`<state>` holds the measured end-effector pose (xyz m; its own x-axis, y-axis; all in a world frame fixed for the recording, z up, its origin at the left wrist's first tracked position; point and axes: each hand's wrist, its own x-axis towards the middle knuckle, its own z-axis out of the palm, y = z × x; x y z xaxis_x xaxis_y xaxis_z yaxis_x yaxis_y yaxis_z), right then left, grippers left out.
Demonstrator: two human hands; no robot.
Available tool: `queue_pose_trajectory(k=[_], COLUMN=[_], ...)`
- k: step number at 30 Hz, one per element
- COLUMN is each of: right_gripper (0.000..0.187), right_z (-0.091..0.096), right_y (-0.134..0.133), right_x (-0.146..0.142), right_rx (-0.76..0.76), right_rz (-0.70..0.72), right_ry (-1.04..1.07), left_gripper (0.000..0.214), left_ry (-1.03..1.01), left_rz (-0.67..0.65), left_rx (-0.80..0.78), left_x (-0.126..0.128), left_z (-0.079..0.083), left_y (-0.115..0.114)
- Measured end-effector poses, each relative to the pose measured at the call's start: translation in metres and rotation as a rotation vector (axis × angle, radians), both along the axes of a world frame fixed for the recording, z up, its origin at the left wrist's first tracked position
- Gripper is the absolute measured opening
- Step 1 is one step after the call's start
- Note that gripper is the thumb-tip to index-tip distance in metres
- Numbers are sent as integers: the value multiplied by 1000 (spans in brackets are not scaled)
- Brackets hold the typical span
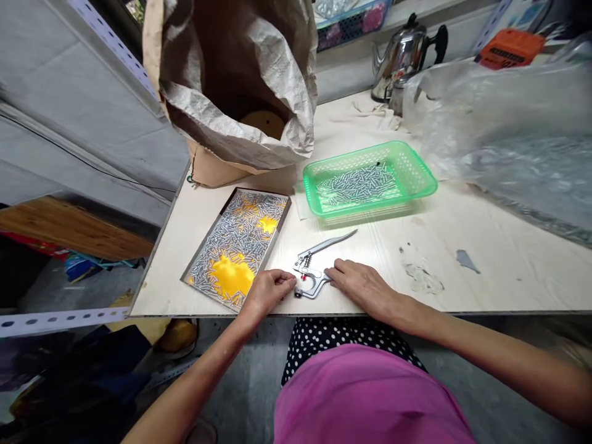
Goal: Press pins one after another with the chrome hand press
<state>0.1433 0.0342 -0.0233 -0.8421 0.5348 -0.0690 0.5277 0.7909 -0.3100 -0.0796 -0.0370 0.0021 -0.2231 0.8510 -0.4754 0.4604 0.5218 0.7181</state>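
Metal hand pliers with a coil spring, like snap-fastener pliers [316, 284], lie on the table with the upper handle raised. A small red piece shows in their jaw. My right hand [363, 285] is closed over the lower handle, which is partly hidden under the fingers. My left hand [271, 290] is at the jaw end, thumb and fingers pinched together; whatever is between them is too small to make out. Left of it lies a shallow tray [280, 231] with a yellow bottom, full of small silvery rod-shaped metal pieces [226, 231].
Behind the pliers stands a green plastic basket [419, 179] holding more silvery pieces. A large open paper-like sack [240, 148] stands at back left. A clear plastic bag [518, 142] covers the right side. A metal kettle [400, 58] is at the back. The table's front edge runs close below my hands.
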Motion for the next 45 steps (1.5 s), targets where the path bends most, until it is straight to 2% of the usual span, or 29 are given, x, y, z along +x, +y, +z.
queue_pose_trajectory(k=[3, 6, 14, 24, 29, 33, 37, 38, 42, 43, 45], right_gripper=[17, 17, 21, 23, 24, 23, 17, 25, 88, 96, 99], right_z=[-3, -3, 1, 15, 15, 16, 18, 18, 15, 15, 14], right_y=[0, 1, -3, -2, -4, -6, 2, 7, 29, 34, 40], right_x=[1, 2, 4, 3, 4, 4, 7, 8, 8, 7, 5], right_rx=[3, 8, -9, -129, -124, -119, -150, -132, 45, 74, 96], right_rz=[7, 2, -16, -37, -31, -30, -10, -7, -42, -43, -22], right_ry=[50, 69, 74, 4, 43, 15, 34, 68, 129, 107, 52], left_gripper=[29, 35, 37, 40, 37, 32, 31, 31, 32, 33, 34], left_ry=[-143, -199, -50, 130, 175, 194, 175, 170, 168, 168, 164], left_rz=[87, 120, 68, -121, -177, -190, -149, -135, -106, -107, -114], left_rx=[-44, -61, -59, -139, -169, -169, -181, -184, -186, -187, -186], left_x=[1, 4, 11, 7, 6, 9, 13, 14, 15, 14, 14], left_z=[-4, -3, -4, 1, 2, 5, 8, 8, 8, 8, 6], left_y=[6, 8, 7, 17, 18, 17, 13, 12, 8, 7, 5])
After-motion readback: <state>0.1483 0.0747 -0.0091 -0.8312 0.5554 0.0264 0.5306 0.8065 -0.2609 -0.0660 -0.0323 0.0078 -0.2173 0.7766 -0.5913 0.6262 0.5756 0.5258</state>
